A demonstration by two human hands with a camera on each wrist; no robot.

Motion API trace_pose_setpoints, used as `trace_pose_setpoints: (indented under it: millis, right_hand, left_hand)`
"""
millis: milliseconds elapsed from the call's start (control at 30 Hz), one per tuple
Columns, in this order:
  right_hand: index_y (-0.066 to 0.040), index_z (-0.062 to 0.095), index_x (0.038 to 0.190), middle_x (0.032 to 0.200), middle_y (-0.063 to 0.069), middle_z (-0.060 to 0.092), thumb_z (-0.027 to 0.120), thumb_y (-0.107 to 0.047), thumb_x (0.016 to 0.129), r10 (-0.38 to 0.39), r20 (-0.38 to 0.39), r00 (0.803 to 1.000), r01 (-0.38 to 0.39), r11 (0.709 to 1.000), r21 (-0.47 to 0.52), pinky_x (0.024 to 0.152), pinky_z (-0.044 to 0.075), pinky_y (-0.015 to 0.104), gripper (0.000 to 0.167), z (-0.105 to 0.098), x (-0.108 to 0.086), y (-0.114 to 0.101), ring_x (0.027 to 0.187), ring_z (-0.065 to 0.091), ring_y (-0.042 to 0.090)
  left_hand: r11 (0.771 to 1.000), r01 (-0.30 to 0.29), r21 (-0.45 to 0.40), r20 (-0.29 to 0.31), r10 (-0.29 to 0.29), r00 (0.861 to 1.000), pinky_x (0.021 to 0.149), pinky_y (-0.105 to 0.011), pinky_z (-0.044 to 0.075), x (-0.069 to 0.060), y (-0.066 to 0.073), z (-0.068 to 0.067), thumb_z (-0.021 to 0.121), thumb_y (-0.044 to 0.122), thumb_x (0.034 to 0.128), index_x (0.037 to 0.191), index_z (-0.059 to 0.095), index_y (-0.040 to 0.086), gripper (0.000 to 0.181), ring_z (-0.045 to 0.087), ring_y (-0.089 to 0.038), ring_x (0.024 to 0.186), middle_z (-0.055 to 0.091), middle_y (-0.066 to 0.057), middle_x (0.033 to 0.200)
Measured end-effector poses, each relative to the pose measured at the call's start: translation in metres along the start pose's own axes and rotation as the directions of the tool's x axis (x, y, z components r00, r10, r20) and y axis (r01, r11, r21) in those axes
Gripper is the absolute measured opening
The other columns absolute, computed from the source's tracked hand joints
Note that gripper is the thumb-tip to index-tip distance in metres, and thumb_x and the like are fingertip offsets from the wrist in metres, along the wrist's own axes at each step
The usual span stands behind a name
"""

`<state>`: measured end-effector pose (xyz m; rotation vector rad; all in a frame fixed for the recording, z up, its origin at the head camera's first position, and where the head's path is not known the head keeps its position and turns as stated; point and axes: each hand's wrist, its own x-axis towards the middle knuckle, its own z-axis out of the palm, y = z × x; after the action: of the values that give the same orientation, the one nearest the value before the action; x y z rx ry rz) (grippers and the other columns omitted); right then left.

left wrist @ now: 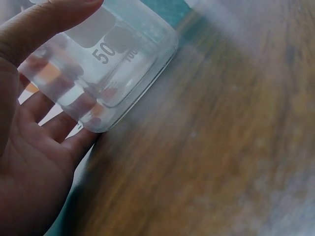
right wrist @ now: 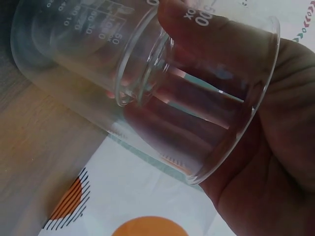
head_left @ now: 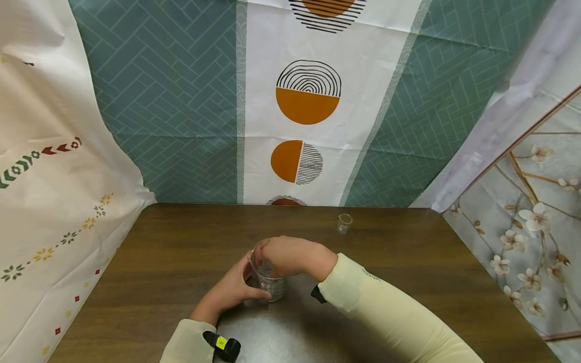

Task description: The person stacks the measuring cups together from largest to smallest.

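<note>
Right sleeve (head_left: 395, 312), nested beakers (head_left: 273, 290), small beaker (head_left: 344, 225) beyond

A makeshift, screened-off work booth, by the look of it: a creased teal-and-white sheet (head_left: 172, 101) backs the brown tabletop (head_left: 181, 242), flanked by patterned sheets (head_left: 63, 191); the held beaker (head_left: 274, 287) is lab glassware.

A large clear glass beaker (head_left: 273, 290) is standing mouth up on the brown tabletop (head_left: 181, 242). Over my remote feed, I'm seeing a smaller, graduated beaker (right wrist: 96, 54) nesting inside, its rim sitting below the outer one.
</note>
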<state>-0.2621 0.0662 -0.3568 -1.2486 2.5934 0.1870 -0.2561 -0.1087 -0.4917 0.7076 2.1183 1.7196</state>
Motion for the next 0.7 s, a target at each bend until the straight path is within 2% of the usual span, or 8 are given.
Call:
trace_pose_setpoints:
  millis: [67, 133, 167, 367, 533, 700]
  right_hand:
    - [-0.020, 0.066, 0.119, 0.126, -0.006, 0.062, 0.076, -0.019, 0.085, 0.000, -0.006, 1.000, 0.000, 1.000, -0.001, 0.095, 0.050, 0.024, 0.036, 0.0007, 0.0001, -0.0002, 0.114, 0.059, 0.009]
    - [-0.020, 0.066, 0.119, 0.126, -0.006, 0.062, 0.076, -0.019, 0.084, 0.000, -0.011, 1.000, 0.000, 1.000, -0.001, 0.095, 0.049, 0.024, 0.036, 0.0011, 0.0001, -0.0004, 0.114, 0.059, 0.008]
    - [-0.020, 0.066, 0.119, 0.126, -0.006, 0.062, 0.076, -0.018, 0.084, 0.001, -0.012, 1.000, -0.001, 1.000, 0.001, 0.095, 0.049, 0.024, 0.036, 0.0012, -0.0001, -0.0005, 0.114, 0.059, 0.008]
    - [-0.019, 0.066, 0.120, 0.126, -0.006, 0.062, 0.077, -0.018, 0.084, 0.001, -0.013, 1.000, -0.002, 1.000, -0.011, 0.096, 0.049, 0.023, 0.038, 0.0019, 0.0005, -0.0008, 0.115, 0.059, 0.009]
    - [-0.019, 0.066, 0.120, 0.127, -0.006, 0.062, 0.076, -0.019, 0.084, -0.001, -0.013, 1.000, 0.001, 1.000, -0.014, 0.096, 0.049, 0.024, 0.037, 0.0024, 0.0008, -0.0006, 0.116, 0.059, 0.009]
    - [-0.019, 0.066, 0.120, 0.127, -0.006, 0.061, 0.075, -0.019, 0.085, -0.005, -0.015, 1.000, 0.005, 1.000, -0.013, 0.096, 0.049, 0.024, 0.036, 0.0028, 0.0005, -0.0002, 0.116, 0.058, 0.009]
  left_hand:
    - [1.000, 0.000, 0.000, 0.000, 0.000, 1.000, 0.111, -0.022, 0.032, 0.0000, 0.0002, 0.0001, 0.088, 0.023, 0.0692, 0.153, 0.019, 0.027, 0.109, 0.031, -0.021, 0.145, 0.029, 0.002, 0.157]
    - [1.000, 0.002, 0.004, 0.001, -0.002, 1.000, 0.107, -0.015, 0.032, 0.0001, -0.0001, 0.0001, 0.088, 0.023, 0.0692, 0.153, 0.019, 0.028, 0.109, 0.031, -0.021, 0.145, 0.028, 0.002, 0.158]
    - [1.000, 0.002, 0.003, 0.001, -0.002, 1.000, 0.107, -0.016, 0.032, 0.0002, -0.0003, 0.0001, 0.088, 0.024, 0.0692, 0.153, 0.018, 0.027, 0.109, 0.031, -0.021, 0.145, 0.028, 0.002, 0.158]
    - [1.000, -0.002, -0.010, 0.005, 0.002, 1.000, 0.114, -0.046, 0.028, 0.0000, -0.0010, -0.0002, 0.088, 0.024, 0.0700, 0.154, 0.018, 0.025, 0.109, 0.029, -0.024, 0.145, 0.027, 0.000, 0.158]
    - [1.000, -0.001, -0.016, 0.005, 0.002, 1.000, 0.114, -0.049, 0.027, 0.0000, -0.0018, -0.0007, 0.088, 0.023, 0.0701, 0.153, 0.018, 0.025, 0.109, 0.030, -0.025, 0.145, 0.028, -0.001, 0.158]
    - [1.000, 0.003, -0.005, 0.004, -0.003, 1.000, 0.114, -0.046, 0.028, 0.0001, -0.0018, -0.0009, 0.088, 0.023, 0.0699, 0.153, 0.018, 0.027, 0.109, 0.030, -0.024, 0.145, 0.029, 0.000, 0.157]
